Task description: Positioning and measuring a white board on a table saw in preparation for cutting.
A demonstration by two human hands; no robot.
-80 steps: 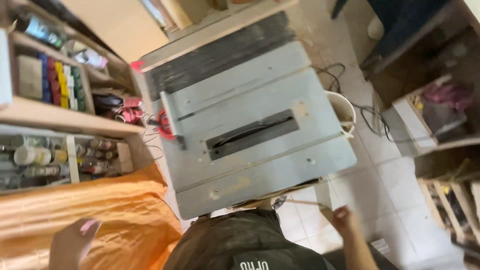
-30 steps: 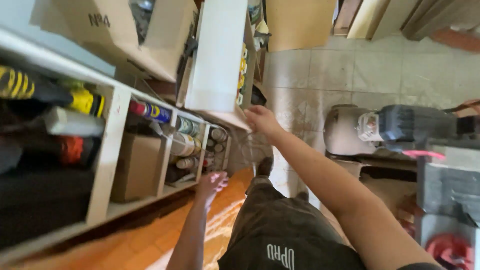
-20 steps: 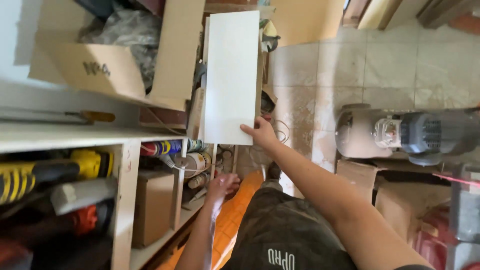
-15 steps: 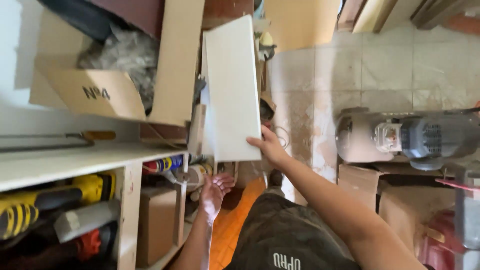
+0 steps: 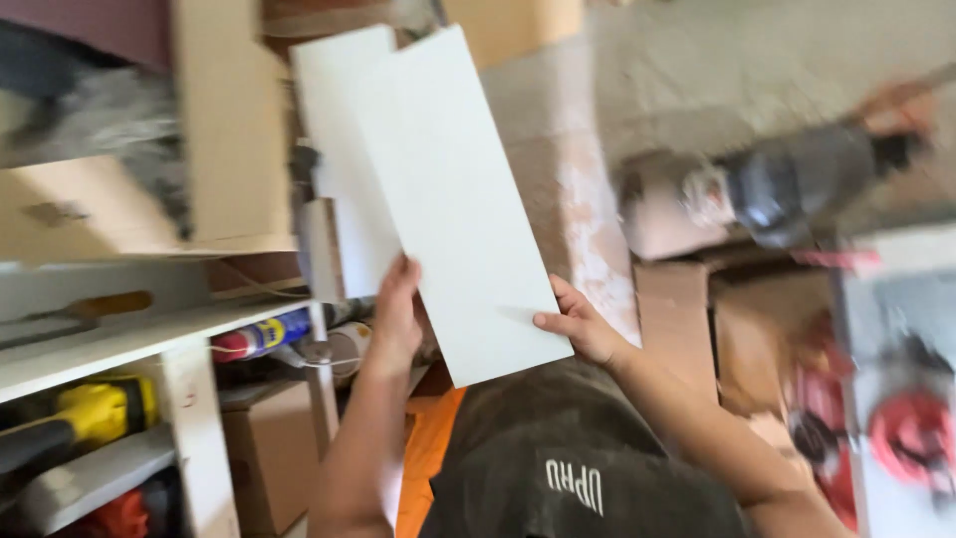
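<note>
A long white rectangular board (image 5: 453, 189) is held up in front of me, tilted, its lower end near my chest. My right hand (image 5: 578, 324) grips its lower right edge, thumb on the face. On the lower left edge my left hand (image 5: 396, 309) grips the same board, fingers wrapped round it. A second white panel (image 5: 334, 130) shows just behind the board; whether it is a separate piece I cannot tell.
White shelving (image 5: 149, 334) at left holds a yellow power tool (image 5: 95, 413), spray cans (image 5: 264, 334) and cardboard boxes (image 5: 229, 130). At right stand a grey machine (image 5: 787, 189), brown boxes (image 5: 697, 319) and a red and grey tool (image 5: 911, 418). Tiled floor lies beyond.
The white board has come off the shelf area and tilted toward me. My left hand rose from below and took hold of its lower left edge. The view swung right.
</note>
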